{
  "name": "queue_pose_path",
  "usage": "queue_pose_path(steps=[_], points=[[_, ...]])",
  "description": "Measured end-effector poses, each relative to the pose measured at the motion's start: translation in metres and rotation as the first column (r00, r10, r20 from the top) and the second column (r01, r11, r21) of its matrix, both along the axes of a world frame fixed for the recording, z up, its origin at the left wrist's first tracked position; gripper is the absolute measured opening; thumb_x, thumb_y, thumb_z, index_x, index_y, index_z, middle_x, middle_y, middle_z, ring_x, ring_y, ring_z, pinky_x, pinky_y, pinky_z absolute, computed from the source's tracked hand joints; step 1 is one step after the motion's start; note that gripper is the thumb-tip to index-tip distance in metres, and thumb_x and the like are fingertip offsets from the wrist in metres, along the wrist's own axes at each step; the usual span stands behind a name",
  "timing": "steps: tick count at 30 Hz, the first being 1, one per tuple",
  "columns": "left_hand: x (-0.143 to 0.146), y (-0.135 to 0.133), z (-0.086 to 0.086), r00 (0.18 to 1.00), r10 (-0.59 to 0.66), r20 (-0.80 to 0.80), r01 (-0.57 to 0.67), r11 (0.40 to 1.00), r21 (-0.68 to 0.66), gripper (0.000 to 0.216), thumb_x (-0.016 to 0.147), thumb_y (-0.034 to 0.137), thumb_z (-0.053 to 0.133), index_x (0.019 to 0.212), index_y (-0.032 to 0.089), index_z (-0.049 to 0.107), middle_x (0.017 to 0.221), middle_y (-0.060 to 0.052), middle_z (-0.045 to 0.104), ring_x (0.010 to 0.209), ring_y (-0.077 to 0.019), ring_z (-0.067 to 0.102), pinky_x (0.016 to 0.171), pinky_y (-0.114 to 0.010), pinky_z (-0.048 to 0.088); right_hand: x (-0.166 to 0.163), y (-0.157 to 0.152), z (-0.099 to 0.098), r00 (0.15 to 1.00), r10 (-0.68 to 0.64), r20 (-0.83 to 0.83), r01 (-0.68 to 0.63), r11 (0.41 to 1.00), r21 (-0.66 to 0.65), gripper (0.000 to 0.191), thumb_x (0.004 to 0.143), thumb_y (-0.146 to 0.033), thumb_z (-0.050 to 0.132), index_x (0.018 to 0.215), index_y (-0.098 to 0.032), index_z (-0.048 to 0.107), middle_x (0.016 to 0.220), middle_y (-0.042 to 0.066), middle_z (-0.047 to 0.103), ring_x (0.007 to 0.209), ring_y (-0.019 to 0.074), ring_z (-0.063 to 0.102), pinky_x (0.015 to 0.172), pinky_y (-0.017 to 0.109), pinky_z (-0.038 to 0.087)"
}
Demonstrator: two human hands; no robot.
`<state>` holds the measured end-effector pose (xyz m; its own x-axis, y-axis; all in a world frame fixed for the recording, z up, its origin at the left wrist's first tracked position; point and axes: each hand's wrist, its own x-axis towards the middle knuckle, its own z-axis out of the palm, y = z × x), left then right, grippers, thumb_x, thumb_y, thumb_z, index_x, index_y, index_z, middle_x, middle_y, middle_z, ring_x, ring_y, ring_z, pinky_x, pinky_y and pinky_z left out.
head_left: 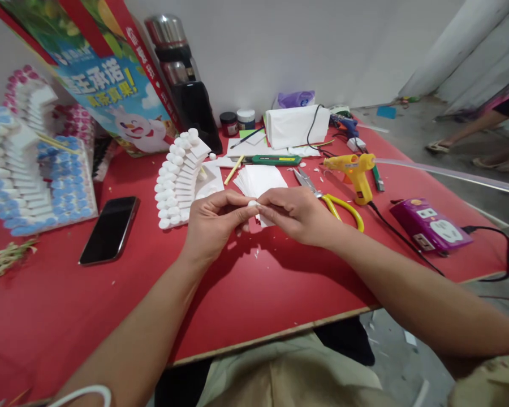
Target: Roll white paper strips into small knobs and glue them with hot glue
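Observation:
Between the fingertips of both hands is a small white rounded piece (253, 203), partly covered by the fingers. My left hand (212, 221) pinches it from one side, and my right hand (299, 216) pinches it from the other. Just beyond the hands lies a fanned stack of white paper slips (263, 178). Left of them stands a curved white stair-like model (182, 181), its outer side lined with similar white rounded pieces. One loose white piece (212, 156) lies beside that model.
A yellow glue gun (352, 172), yellow-handled pliers (343, 212) and a purple power box (430, 226) with cables lie to the right. A green cutter (275, 159) is behind the slips. At left are a phone (110, 230) and a blue-and-white model (68, 192). A person's legs show at far right.

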<state>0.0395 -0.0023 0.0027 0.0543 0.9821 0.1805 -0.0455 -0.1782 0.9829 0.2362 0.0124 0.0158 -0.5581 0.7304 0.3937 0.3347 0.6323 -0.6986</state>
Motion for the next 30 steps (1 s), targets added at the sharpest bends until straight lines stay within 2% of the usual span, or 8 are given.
queue_pose_path(steps=[4, 8, 11, 15, 17, 23, 27, 30], points=[[0.002, -0.003, 0.003, 0.989, 0.057, -0.138, -0.033, 0.985, 0.168, 0.017, 0.075, 0.031, 0.088, 0.08, 0.017, 0.079, 0.069, -0.001, 0.07, 0.05, -0.0107, 0.061, 0.049, -0.024, 0.05, -0.002, 0.001, -0.002, 0.999, -0.038, 0.012, 0.039, 0.997, -0.066, 0.03, 0.102, -0.036, 0.052, 0.083, -0.017, 0.066, 0.07, 0.001, 0.061, 0.062, 0.0119, 0.048, 0.063, 0.027, 0.036], [0.001, -0.004, 0.003, 0.968, 0.055, -0.243, 0.014, 0.961, 0.275, 0.009, 0.088, 0.027, 0.076, 0.09, 0.02, 0.081, 0.071, -0.001, 0.069, 0.054, -0.0108, 0.062, 0.054, -0.025, 0.052, -0.004, 0.002, -0.003, 0.995, -0.098, -0.022, 0.093, 0.983, -0.155, 0.033, 0.1, -0.038, 0.054, 0.077, -0.017, 0.063, 0.065, -0.001, 0.057, 0.059, 0.0117, 0.045, 0.059, 0.028, 0.033], [0.001, -0.003, 0.001, 0.96, 0.042, -0.277, 0.038, 0.96, 0.277, 0.01, 0.092, 0.026, 0.072, 0.095, 0.02, 0.079, 0.077, -0.001, 0.068, 0.059, -0.011, 0.064, 0.059, -0.025, 0.054, -0.004, 0.004, -0.003, 0.993, -0.105, -0.053, 0.093, 0.978, -0.186, 0.032, 0.099, -0.037, 0.054, 0.075, -0.017, 0.062, 0.064, 0.0, 0.058, 0.059, 0.0113, 0.046, 0.059, 0.027, 0.034], [0.004, -0.005, -0.001, 0.917, 0.133, -0.377, -0.019, 0.956, 0.292, 0.009, 0.091, 0.026, 0.071, 0.095, 0.019, 0.075, 0.09, -0.003, 0.071, 0.07, -0.0124, 0.067, 0.065, -0.025, 0.054, -0.006, 0.005, -0.005, 0.992, -0.108, -0.061, 0.092, 0.97, -0.225, 0.032, 0.098, -0.036, 0.055, 0.074, -0.017, 0.062, 0.063, -0.001, 0.059, 0.058, 0.0111, 0.047, 0.059, 0.027, 0.035], [0.005, -0.006, -0.003, 0.901, 0.165, -0.402, -0.058, 0.962, 0.265, 0.009, 0.09, 0.026, 0.071, 0.093, 0.018, 0.073, 0.087, -0.003, 0.072, 0.072, -0.0131, 0.068, 0.067, -0.024, 0.054, -0.007, 0.005, -0.006, 0.987, -0.147, -0.057, 0.129, 0.96, -0.251, 0.032, 0.097, -0.038, 0.057, 0.075, -0.017, 0.064, 0.065, 0.0, 0.062, 0.059, 0.0116, 0.049, 0.058, 0.027, 0.035], [0.01, -0.006, -0.002, 0.947, 0.113, -0.301, -0.081, 0.99, 0.119, 0.01, 0.088, 0.025, 0.071, 0.092, 0.016, 0.071, 0.072, -0.001, 0.073, 0.062, -0.0123, 0.068, 0.062, -0.022, 0.054, -0.011, 0.006, -0.009, 0.963, -0.267, -0.043, 0.246, 0.93, -0.274, 0.024, 0.091, -0.036, 0.063, 0.077, -0.017, 0.065, 0.066, 0.002, 0.065, 0.061, 0.013, 0.051, 0.058, 0.028, 0.035], [0.013, -0.007, 0.0, 0.92, 0.171, -0.352, -0.109, 0.976, 0.19, 0.006, 0.087, 0.021, 0.07, 0.09, 0.016, 0.072, 0.074, -0.001, 0.074, 0.063, -0.0116, 0.067, 0.061, -0.021, 0.053, -0.015, 0.003, -0.01, 0.943, -0.314, -0.108, 0.268, 0.911, -0.314, 0.02, 0.089, -0.032, 0.063, 0.075, -0.018, 0.062, 0.066, 0.001, 0.064, 0.062, 0.0131, 0.052, 0.058, 0.027, 0.036], [0.013, -0.009, 0.0, 0.862, 0.248, -0.442, -0.114, 0.945, 0.307, 0.008, 0.089, 0.021, 0.068, 0.093, 0.016, 0.073, 0.081, -0.002, 0.075, 0.068, -0.0126, 0.068, 0.066, -0.023, 0.054, -0.019, -0.003, -0.012, 0.938, -0.328, -0.113, 0.299, 0.929, -0.217, 0.016, 0.089, -0.029, 0.063, 0.077, -0.018, 0.061, 0.065, -0.001, 0.061, 0.059, 0.0114, 0.049, 0.057, 0.026, 0.035]])
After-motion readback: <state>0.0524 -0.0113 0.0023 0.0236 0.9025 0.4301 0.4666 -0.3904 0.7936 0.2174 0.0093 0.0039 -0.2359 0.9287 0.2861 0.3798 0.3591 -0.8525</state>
